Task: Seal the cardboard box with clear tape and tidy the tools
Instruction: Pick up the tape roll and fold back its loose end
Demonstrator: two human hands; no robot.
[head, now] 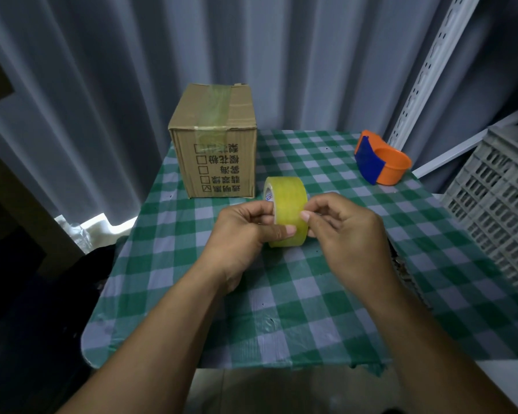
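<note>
A yellowish roll of clear tape [287, 204] is held upright above the middle of the table. My left hand [245, 234] grips it from the left, thumb pressed on its outer face. My right hand [341, 231] pinches at the roll's right edge with thumb and fingertips. A small cardboard box [219, 138] stands at the table's far left, with a strip of tape running over its top seam and down the front. An orange and blue tape dispenser [382, 158] sits at the far right, with no roll in it.
The table wears a green and white checked cloth [296, 309]. A grey plastic crate [500, 204] stands at the right edge. A white slotted shelf post [422, 76] rises behind the dispenser. Grey curtains hang behind the table.
</note>
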